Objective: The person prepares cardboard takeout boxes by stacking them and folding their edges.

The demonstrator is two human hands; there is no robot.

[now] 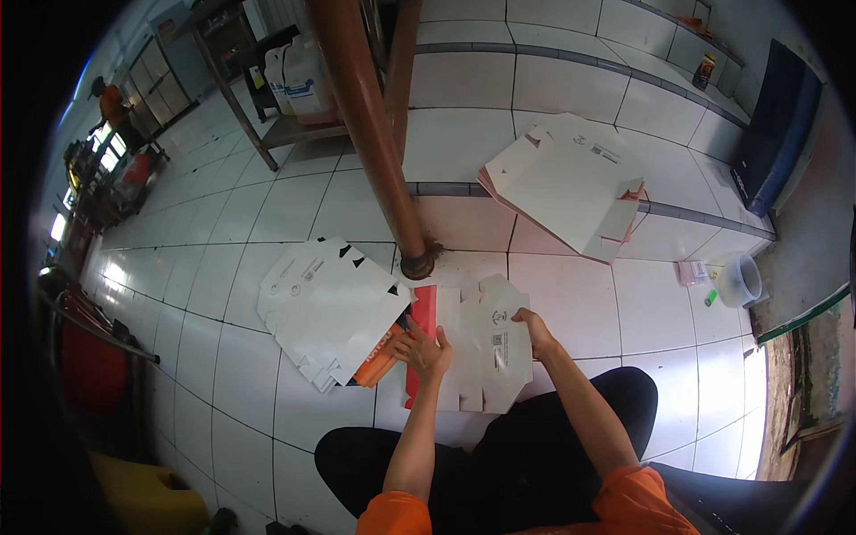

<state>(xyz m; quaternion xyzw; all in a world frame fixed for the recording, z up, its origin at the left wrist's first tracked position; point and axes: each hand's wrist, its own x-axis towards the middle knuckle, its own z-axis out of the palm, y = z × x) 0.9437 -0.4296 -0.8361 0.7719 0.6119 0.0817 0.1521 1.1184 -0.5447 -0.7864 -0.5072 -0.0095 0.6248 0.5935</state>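
Before me lies a flat white cardboard box blank (505,348) with printed marks, cut flaps and a red strip (423,307) along its left side. My right hand (533,331) grips its right edge, thumb on top and the other fingers mostly hidden. Over the red strip, my left hand (424,351) has its fingers spread, their tips close to an orange printed panel (381,356); whether they touch it is unclear. Further left, a pile of white box blanks (321,301) partly covers that panel.
A second stack of box blanks (568,180) overhangs the tiled step (461,144). A brown metal post (374,134) rises from the floor beyond my hands. Plastic jugs (304,83) stand on a low shelf. At right is a clear plastic tub (739,281). A person (114,110) stands far left.
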